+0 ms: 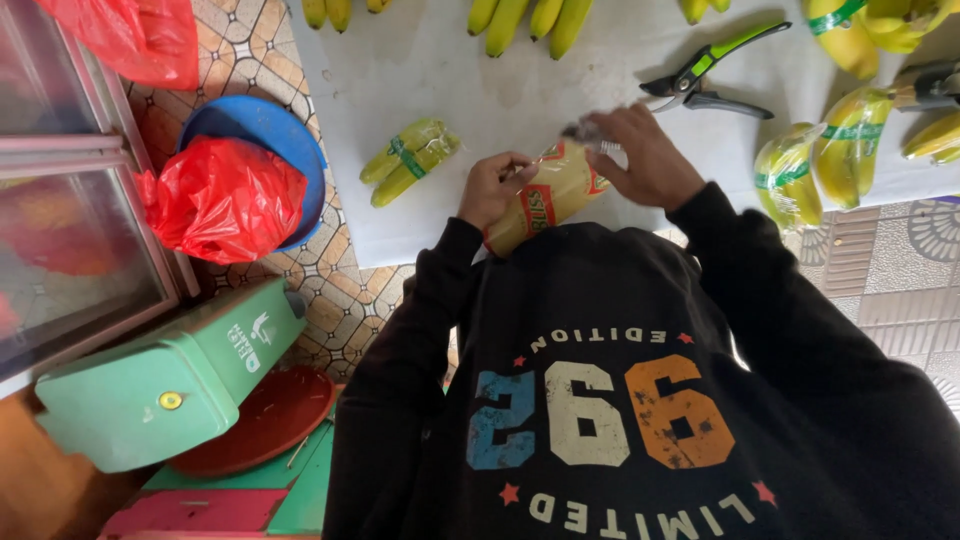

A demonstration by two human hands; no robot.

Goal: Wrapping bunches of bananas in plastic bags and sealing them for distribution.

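So your left hand (493,188) was pinched onto the side of that clear plastic bag with the red and yellow label holding a bunch of bananas (548,197), fingers curled in on the film about halfway up. Your right hand (643,157) was closed around the bunched-up top of the same bag, gripping the twisted plastic neck. The bag itself sat tilted between both hands, low end toward your chest, right over the near edge of the white surface (440,70).

Just left of your left hand lay a small bundle of green bananas wrapped with a green band (410,160), flat on the surface and not touching anything. Beyond your right hand sat the pruning shears with green and black handles (705,80) (blades looked shut, but hard to tell). More wrapped yellow banana bunches with green bands (825,155) were off to the right, near the surface edge.

Down on the tiled floor to your left, a red plastic bag (222,195) sat in a blue round basin (262,125), and nearer you was a green weighing scale (165,385).
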